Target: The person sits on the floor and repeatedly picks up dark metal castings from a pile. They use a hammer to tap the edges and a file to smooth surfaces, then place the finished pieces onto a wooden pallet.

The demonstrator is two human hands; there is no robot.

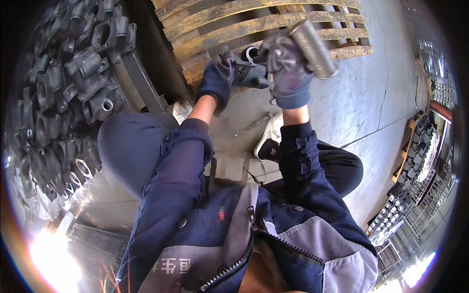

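My left hand, in a dark blue and purplish glove, is closed on the left end of a dark grey metal casting. The casting has raised marks on its face and a round ring-like opening at its top. My right hand, gloved alike, is closed in a fist just right of the casting. From that fist sticks a hammer with a thick cylindrical steel head, tilted and slightly blurred. Its handle is hidden by the glove. Whether the right fingers touch the casting, I cannot tell.
A large heap of dark castings fills the left side beside a dark metal edge. A wooden pallet lies ahead. Between my shoes a thin rod rests on the grey floor. More stacked parts stand far right.
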